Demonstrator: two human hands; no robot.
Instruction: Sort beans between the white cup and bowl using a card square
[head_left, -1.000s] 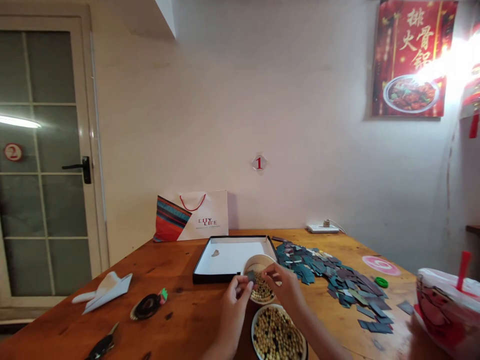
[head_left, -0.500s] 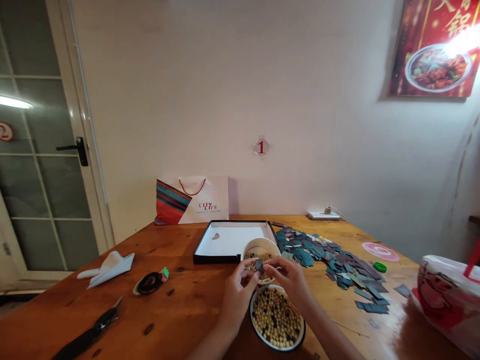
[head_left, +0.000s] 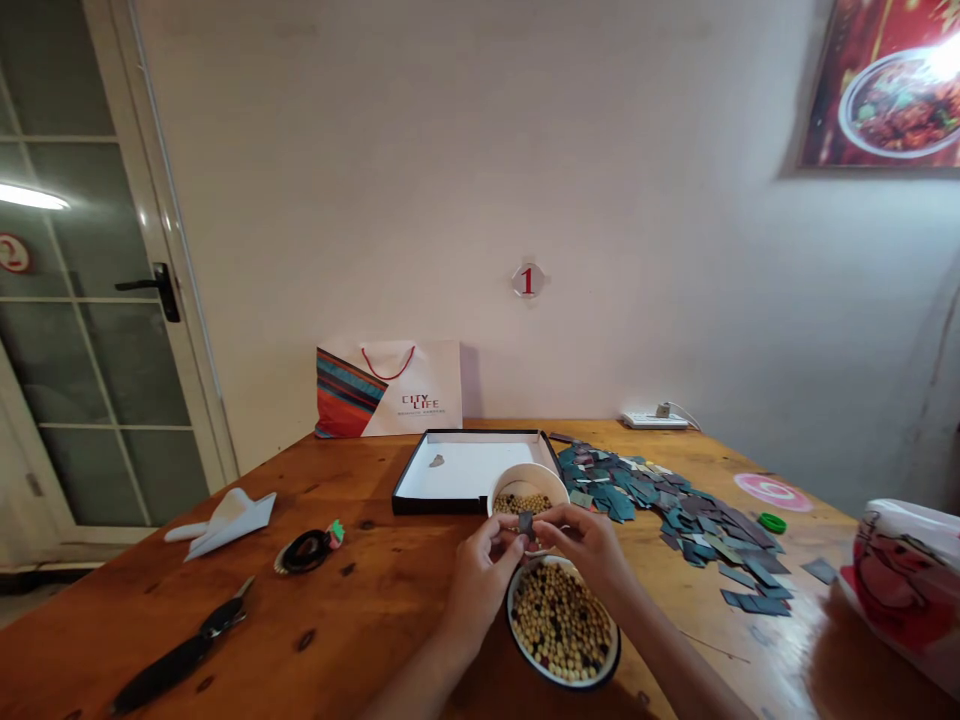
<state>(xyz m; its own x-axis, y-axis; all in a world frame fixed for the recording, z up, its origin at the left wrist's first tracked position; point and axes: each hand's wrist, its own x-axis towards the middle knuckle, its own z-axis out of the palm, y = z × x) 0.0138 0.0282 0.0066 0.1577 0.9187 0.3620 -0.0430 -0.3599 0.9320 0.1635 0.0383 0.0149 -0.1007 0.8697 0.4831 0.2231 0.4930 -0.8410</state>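
My left hand (head_left: pixel 480 575) and my right hand (head_left: pixel 589 545) meet above the table, both pinching one small dark piece (head_left: pixel 526 523) between their fingertips. Just below them sits a shallow bowl (head_left: pixel 562 625) full of pale and dark beans. Right behind the fingers stands a white cup (head_left: pixel 528 487) holding more beans. A heap of dark blue-green puzzle pieces (head_left: pixel 660 500) spreads over the table to the right. An open black box with a white inside (head_left: pixel 472 470) lies behind the cup with one small piece in it.
On the wooden table (head_left: pixel 360 600) lie black scissors (head_left: pixel 180 660), folded white paper (head_left: pixel 229 515), a dark round object (head_left: pixel 307 548), a green cap (head_left: pixel 771 522), a pink coaster (head_left: pixel 772 492) and a red-and-white bag (head_left: pixel 907 585). A paper shopping bag (head_left: pixel 390 388) leans on the wall. A glass door (head_left: pixel 90 330) stands left.
The view has tipped down and shifted, so the table shows lower and closer. Both hands keep the small dark piece and have drawn slightly toward me, over the near bowl.
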